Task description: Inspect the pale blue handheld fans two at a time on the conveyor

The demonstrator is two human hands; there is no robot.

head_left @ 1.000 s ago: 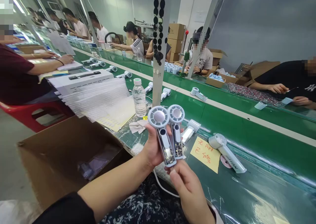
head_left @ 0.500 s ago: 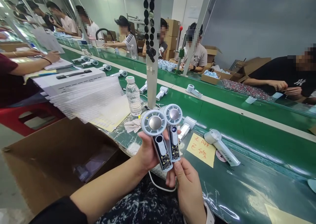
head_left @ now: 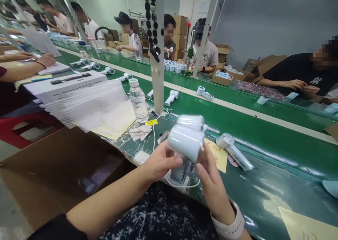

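Observation:
My left hand [head_left: 158, 160] grips two small white handheld fans [head_left: 186, 141] held side by side, their round heads now tipped toward me and blurred by motion. My right hand [head_left: 211, 178] is closed around the lower handles from the right side. A white cable [head_left: 182, 184] loops under the fans. Just behind them on the green belt lies a yellow note with red writing [head_left: 220, 155], and beside it another white fan [head_left: 233, 152] on its side.
A water bottle [head_left: 138, 100] stands by a metal post [head_left: 157, 56]. Stacked clear bags [head_left: 89, 106] and a white box [head_left: 66, 85] lie left. An open cardboard box [head_left: 60, 169] sits at my left knee. Other people work along the green conveyor [head_left: 264, 127].
The two fans were upright with their faces toward me; they have been tilted down and turned, lower in my hands. My right hand has closed further around the handles.

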